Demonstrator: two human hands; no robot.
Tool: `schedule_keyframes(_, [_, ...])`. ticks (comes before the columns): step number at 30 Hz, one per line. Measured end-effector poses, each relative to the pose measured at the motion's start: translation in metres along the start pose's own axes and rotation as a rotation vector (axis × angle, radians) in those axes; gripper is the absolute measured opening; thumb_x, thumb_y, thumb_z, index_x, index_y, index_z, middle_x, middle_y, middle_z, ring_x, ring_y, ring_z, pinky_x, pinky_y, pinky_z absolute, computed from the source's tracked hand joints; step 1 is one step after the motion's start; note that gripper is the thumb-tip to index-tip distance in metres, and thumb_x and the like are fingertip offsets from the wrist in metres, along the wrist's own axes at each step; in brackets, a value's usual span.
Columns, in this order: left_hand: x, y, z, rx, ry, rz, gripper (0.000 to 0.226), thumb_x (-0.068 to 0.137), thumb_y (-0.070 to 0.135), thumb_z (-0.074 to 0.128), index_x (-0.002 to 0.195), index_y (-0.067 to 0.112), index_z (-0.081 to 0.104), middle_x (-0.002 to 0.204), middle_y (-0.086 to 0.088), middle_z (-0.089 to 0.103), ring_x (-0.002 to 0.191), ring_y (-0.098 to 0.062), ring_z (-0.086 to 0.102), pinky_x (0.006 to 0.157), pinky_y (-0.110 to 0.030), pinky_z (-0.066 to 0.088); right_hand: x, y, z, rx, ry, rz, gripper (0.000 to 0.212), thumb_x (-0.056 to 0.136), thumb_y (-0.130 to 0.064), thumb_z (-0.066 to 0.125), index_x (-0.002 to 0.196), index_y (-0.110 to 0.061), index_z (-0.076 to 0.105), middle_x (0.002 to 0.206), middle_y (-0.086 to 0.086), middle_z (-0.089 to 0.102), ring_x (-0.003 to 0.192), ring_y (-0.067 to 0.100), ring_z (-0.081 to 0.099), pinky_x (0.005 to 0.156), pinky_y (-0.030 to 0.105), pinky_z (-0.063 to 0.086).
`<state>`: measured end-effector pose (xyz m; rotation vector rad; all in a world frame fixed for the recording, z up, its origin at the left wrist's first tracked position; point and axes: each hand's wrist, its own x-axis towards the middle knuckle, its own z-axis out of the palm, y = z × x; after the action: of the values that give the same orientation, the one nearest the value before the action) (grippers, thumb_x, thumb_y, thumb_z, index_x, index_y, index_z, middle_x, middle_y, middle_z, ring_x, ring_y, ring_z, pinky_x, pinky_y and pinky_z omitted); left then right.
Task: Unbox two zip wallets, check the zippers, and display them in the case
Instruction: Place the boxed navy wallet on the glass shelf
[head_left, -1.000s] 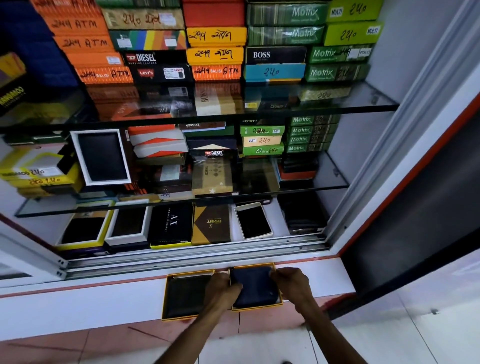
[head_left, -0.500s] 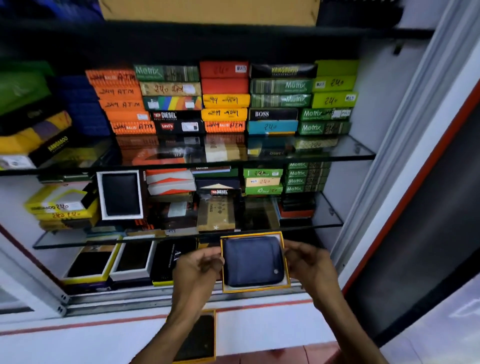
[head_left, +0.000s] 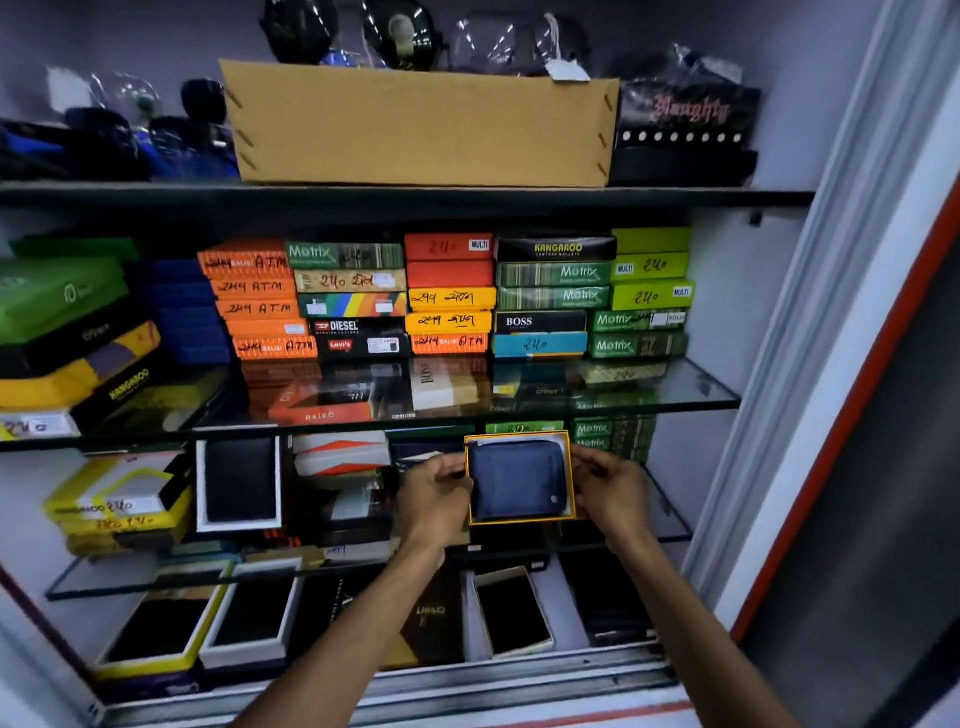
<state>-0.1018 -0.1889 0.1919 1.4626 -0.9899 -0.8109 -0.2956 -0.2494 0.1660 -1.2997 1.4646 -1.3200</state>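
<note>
A navy zip wallet (head_left: 517, 479) lies in an open yellow-rimmed box (head_left: 571, 478), held upright and facing me. My left hand (head_left: 434, 496) grips the box's left edge and my right hand (head_left: 613, 491) grips its right edge. The box hangs in front of the case's middle glass shelf (head_left: 670, 525), just under the shelf above. The zipper runs closed around the wallet's edge. The second wallet and its box are out of view.
The glass shelf above (head_left: 717, 400) carries stacked coloured wallet boxes. A white-framed black wallet (head_left: 240, 480) stands at the left of the middle shelf. Open boxes with dark wallets (head_left: 511, 613) lie on the bottom level. A cardboard carton (head_left: 421, 130) fills the top shelf. The sliding-door frame (head_left: 810, 374) stands right.
Both hands lifted the boxed navy wallet from the ledge up into the case, to the middle shelf's height. My view tilted upward, so the other box on the ledge left view.
</note>
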Motion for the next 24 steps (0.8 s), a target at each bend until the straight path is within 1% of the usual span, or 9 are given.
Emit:
schedule_keyframes(2, [0.013, -0.001, 0.009, 0.005, -0.024, -0.017, 0.038, 0.084, -0.01, 0.056, 0.113, 0.009, 0.07, 0.098, 0.001, 0.074, 0.078, -0.005, 0.067, 0.069, -0.009, 0.054, 0.016, 0.004, 0.005, -0.043, -0.016, -0.018, 0.026, 0.092, -0.012, 0.058, 0.108, -0.023, 0.076, 0.1, 0.008, 0.08, 0.094, 0.029, 0.075, 0.086, 0.055, 0.059])
schedule_keyframes(3, [0.018, -0.002, 0.013, 0.001, -0.042, -0.023, 0.039, 0.084, -0.011, 0.055, 0.114, 0.009, 0.069, 0.097, 0.001, 0.074, 0.076, -0.004, 0.066, 0.063, -0.005, 0.052, 0.023, 0.006, 0.007, -0.071, -0.016, -0.028, 0.028, 0.092, -0.011, 0.056, 0.111, -0.021, 0.075, 0.104, 0.009, 0.079, 0.096, 0.03, 0.074, 0.087, 0.054, 0.059])
schedule_keyframes(8, [0.038, -0.017, 0.025, 0.05, -0.137, -0.047, 0.047, 0.084, -0.009, 0.056, 0.124, 0.015, 0.063, 0.114, -0.01, 0.074, 0.103, -0.022, 0.069, 0.083, -0.027, 0.056, 0.045, 0.021, 0.014, -0.152, -0.048, -0.018, 0.036, 0.092, -0.007, 0.053, 0.12, -0.02, 0.071, 0.116, 0.007, 0.075, 0.102, 0.026, 0.072, 0.088, 0.048, 0.06])
schedule_keyframes(10, [0.04, -0.022, 0.024, 0.075, -0.163, -0.026, 0.048, 0.084, -0.008, 0.059, 0.125, 0.018, 0.062, 0.114, -0.003, 0.073, 0.103, -0.014, 0.068, 0.078, -0.019, 0.054, 0.045, 0.023, 0.013, -0.169, -0.074, -0.013, 0.038, 0.092, -0.007, 0.052, 0.124, -0.02, 0.068, 0.118, 0.009, 0.074, 0.102, 0.027, 0.072, 0.088, 0.05, 0.059])
schedule_keyframes(13, [0.035, -0.022, 0.014, 0.037, -0.167, 0.01, 0.044, 0.084, -0.007, 0.063, 0.121, 0.018, 0.061, 0.106, 0.01, 0.068, 0.085, 0.009, 0.065, 0.069, -0.003, 0.049, 0.029, 0.015, 0.008, -0.18, -0.062, -0.066, 0.043, 0.092, -0.006, 0.053, 0.132, -0.018, 0.061, 0.122, 0.011, 0.072, 0.105, 0.028, 0.07, 0.092, 0.049, 0.058])
schedule_keyframes(16, [0.013, -0.027, -0.008, 0.038, -0.108, 0.059, 0.043, 0.084, -0.004, 0.066, 0.122, 0.015, 0.062, 0.108, 0.008, 0.067, 0.093, -0.006, 0.066, 0.082, -0.01, 0.049, -0.015, 0.005, 0.006, -0.108, 0.023, -0.242, 0.044, 0.089, -0.005, 0.054, 0.13, -0.019, 0.063, 0.119, 0.008, 0.07, 0.102, 0.016, 0.07, 0.087, 0.03, 0.058])
schedule_keyframes(19, [-0.025, -0.05, -0.046, 0.101, -0.051, 0.12, 0.037, 0.083, -0.002, 0.066, 0.102, 0.029, 0.068, 0.097, 0.015, 0.071, 0.079, 0.005, 0.064, 0.072, -0.005, 0.049, -0.077, 0.01, 0.016, -0.095, 0.045, -0.366, 0.034, 0.087, -0.005, 0.056, 0.113, -0.022, 0.07, 0.103, -0.003, 0.067, 0.08, 0.001, 0.067, 0.074, 0.008, 0.05])
schedule_keyframes(21, [-0.053, -0.072, -0.074, 0.138, -0.016, 0.078, 0.031, 0.084, 0.004, 0.068, 0.089, 0.034, 0.071, 0.086, 0.017, 0.074, 0.076, 0.005, 0.066, 0.068, -0.008, 0.051, -0.114, 0.026, 0.029, -0.132, -0.018, -0.348, 0.03, 0.084, -0.004, 0.057, 0.104, -0.021, 0.072, 0.096, -0.006, 0.067, 0.076, -0.002, 0.065, 0.07, 0.002, 0.045])
schedule_keyframes(24, [-0.095, -0.119, -0.112, 0.244, 0.036, -0.102, 0.025, 0.085, 0.008, 0.069, 0.083, 0.033, 0.072, 0.083, 0.012, 0.076, 0.081, -0.006, 0.07, 0.067, -0.016, 0.054, -0.164, 0.071, 0.059, -0.268, -0.295, -0.134, 0.022, 0.088, -0.003, 0.06, 0.1, -0.014, 0.074, 0.099, 0.002, 0.075, 0.074, 0.004, 0.064, 0.065, 0.008, 0.048])
